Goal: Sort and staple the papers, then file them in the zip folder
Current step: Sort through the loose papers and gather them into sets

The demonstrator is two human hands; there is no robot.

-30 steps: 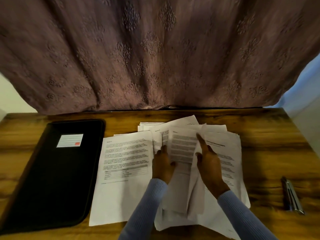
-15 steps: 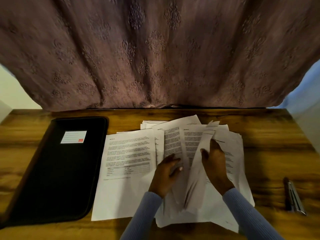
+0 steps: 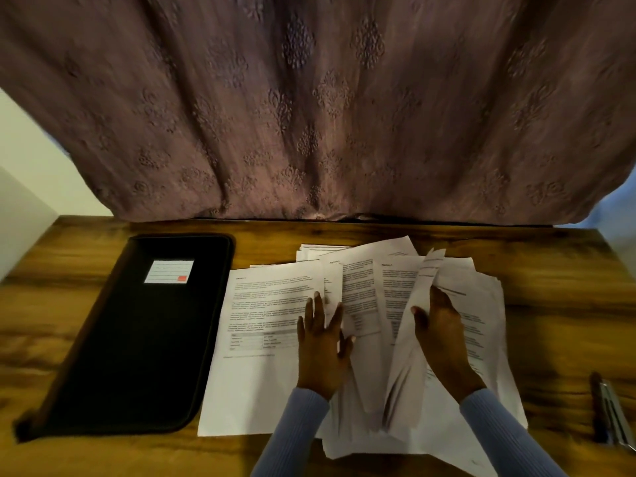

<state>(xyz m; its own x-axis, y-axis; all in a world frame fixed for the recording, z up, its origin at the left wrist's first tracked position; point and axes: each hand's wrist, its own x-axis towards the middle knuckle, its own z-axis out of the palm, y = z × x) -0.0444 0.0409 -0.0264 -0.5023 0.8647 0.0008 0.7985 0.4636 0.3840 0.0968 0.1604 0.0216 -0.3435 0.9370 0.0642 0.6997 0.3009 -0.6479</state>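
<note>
A loose spread of printed white papers (image 3: 364, 297) covers the middle of the wooden table. One separate sheet (image 3: 261, 339) with text and a small table lies to their left. My left hand (image 3: 321, 342) rests flat with straight fingers on that sheet's right edge and the neighbouring page. My right hand (image 3: 442, 335) grips a few lifted, curled sheets (image 3: 418, 325) that stand up from the pile. A closed black zip folder (image 3: 137, 339) with a white label lies at the left. A stapler (image 3: 611, 411) lies at the right edge.
A mauve patterned curtain (image 3: 316, 108) hangs behind the table's far edge. Bare wood (image 3: 550, 304) shows between the papers and the stapler, and a narrow strip in front of the folder.
My left hand slid left and flattened on the separate sheet. My right hand went from pointing at a page to gripping several lifted sheets. The camera tilted, showing more curtain.
</note>
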